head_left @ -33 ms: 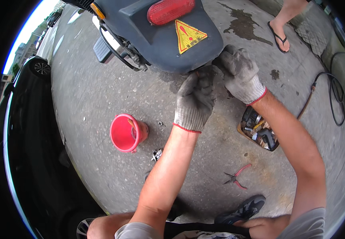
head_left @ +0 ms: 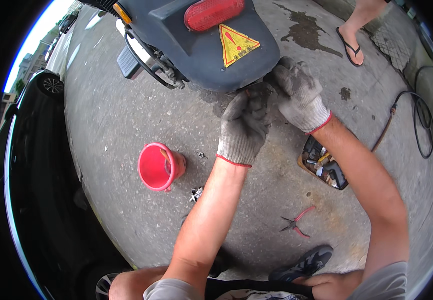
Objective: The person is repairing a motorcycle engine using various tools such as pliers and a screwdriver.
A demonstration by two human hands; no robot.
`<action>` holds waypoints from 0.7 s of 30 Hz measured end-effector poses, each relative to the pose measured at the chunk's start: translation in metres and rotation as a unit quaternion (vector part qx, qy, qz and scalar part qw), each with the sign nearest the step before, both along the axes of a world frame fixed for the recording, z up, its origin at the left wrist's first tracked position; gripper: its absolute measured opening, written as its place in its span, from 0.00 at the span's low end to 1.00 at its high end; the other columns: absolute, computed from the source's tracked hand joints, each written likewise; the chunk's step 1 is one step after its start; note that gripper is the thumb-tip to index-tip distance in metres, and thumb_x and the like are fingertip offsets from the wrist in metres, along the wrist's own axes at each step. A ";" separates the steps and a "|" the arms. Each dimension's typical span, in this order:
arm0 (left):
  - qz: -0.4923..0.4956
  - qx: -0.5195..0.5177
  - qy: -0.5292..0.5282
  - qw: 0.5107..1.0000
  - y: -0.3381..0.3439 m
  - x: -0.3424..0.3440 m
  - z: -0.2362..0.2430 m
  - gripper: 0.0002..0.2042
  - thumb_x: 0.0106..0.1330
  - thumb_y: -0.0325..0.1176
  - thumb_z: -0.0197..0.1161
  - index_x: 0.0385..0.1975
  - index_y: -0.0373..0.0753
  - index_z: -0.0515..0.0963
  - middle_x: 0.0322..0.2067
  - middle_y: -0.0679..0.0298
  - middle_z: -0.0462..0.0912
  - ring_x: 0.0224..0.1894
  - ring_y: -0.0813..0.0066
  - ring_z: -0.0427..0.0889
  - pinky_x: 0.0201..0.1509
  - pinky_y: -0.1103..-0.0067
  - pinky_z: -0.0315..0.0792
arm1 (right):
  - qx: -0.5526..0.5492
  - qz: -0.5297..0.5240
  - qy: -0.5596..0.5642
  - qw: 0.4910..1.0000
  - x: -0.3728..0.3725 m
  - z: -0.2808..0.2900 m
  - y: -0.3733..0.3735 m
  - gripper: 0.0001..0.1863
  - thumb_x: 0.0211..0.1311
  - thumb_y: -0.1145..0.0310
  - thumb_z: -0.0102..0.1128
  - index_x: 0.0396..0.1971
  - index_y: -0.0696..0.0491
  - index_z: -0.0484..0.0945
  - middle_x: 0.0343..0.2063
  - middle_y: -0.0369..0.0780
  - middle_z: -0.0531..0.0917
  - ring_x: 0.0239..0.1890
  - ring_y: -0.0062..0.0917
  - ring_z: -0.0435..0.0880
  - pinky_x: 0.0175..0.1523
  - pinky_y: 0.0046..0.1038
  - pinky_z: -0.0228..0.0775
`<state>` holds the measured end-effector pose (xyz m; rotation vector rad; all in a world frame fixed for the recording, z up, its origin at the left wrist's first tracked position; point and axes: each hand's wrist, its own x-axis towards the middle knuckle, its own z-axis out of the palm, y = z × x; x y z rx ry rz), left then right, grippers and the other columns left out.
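Both my hands wear grey-white knit gloves with red cuffs and work at the lower edge of a scooter's dark rear fender [head_left: 201, 65]. The fender carries a red reflector [head_left: 214, 14] and a yellow warning triangle sticker [head_left: 237, 46]. My left hand [head_left: 245, 120] is palm up below the edge, its fingers curled in; what they grip is hidden in shadow. Just to its right, my right hand [head_left: 300, 95] is closed with bent fingers against the fender's right corner. Its fingertips are mostly hidden, and anything in them cannot be made out.
A red bucket [head_left: 144, 170] stands left of my left forearm, with small metal parts [head_left: 196, 194] nearby. Red-handled pliers [head_left: 299, 222] lie on the concrete. A tool box [head_left: 304, 162] sits partly behind my right forearm. Another person's sandalled foot [head_left: 352, 47] and a black hose [head_left: 416, 107] are at right.
My right hand and forearm have shifted slightly left, closer to my left hand. The left hand has barely moved.
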<state>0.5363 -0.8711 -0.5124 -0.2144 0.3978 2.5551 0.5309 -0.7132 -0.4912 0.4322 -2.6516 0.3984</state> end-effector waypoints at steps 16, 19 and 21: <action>-0.001 0.002 -0.024 1.000 0.009 0.003 0.021 0.06 0.67 0.37 0.53 0.32 0.45 0.73 0.22 0.73 0.72 0.22 0.80 0.69 0.28 0.81 0.64 | -0.048 -0.001 0.025 0.999 0.001 0.000 -0.004 0.24 0.47 0.69 0.56 0.49 0.49 0.75 0.48 0.43 0.78 0.50 0.37 0.76 0.56 0.39 0.66; 0.094 -0.055 -0.170 0.979 0.012 0.002 0.024 0.07 0.68 0.38 0.50 0.29 0.45 0.70 0.19 0.72 0.66 0.21 0.77 0.63 0.29 0.80 0.61 | -0.011 0.077 0.088 0.993 0.003 0.007 -0.007 0.21 0.48 0.71 0.55 0.47 0.51 0.76 0.44 0.44 0.79 0.46 0.41 0.77 0.51 0.40 0.70; 0.006 -0.021 -0.065 0.998 0.010 0.001 0.023 0.08 0.68 0.38 0.50 0.28 0.45 0.70 0.19 0.72 0.66 0.20 0.77 0.63 0.28 0.80 0.60 | -0.043 0.001 0.056 0.998 0.002 0.010 -0.006 0.21 0.48 0.70 0.55 0.46 0.50 0.76 0.42 0.43 0.79 0.45 0.40 0.78 0.50 0.39 0.70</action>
